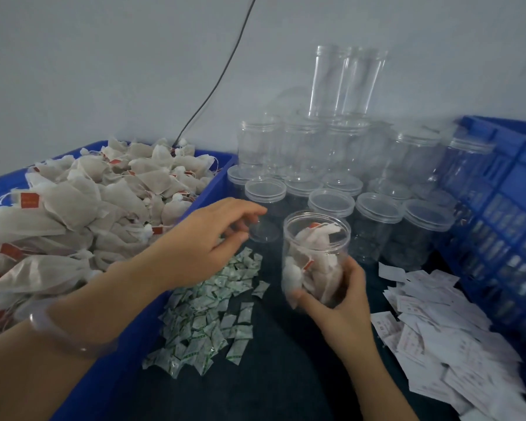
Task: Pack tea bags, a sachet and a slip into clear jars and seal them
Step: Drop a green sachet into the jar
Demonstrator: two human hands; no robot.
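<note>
My right hand (336,302) grips the lower part of a clear open jar (315,253) that holds several white tea bags with red tags. My left hand (207,241) hovers over the pile of green-and-white sachets (207,314), fingers loosely curled; I cannot tell whether it holds anything. A blue crate (152,323) on the left is heaped with tea bags (82,208). White paper slips (438,335) lie in a loose pile on the right.
Several empty clear jars (331,205) stand behind the held jar, more stacked higher against the wall (345,83). A second blue crate (504,214) holding jars stands at the right. A black cable (216,80) runs down the wall. The work surface is dark.
</note>
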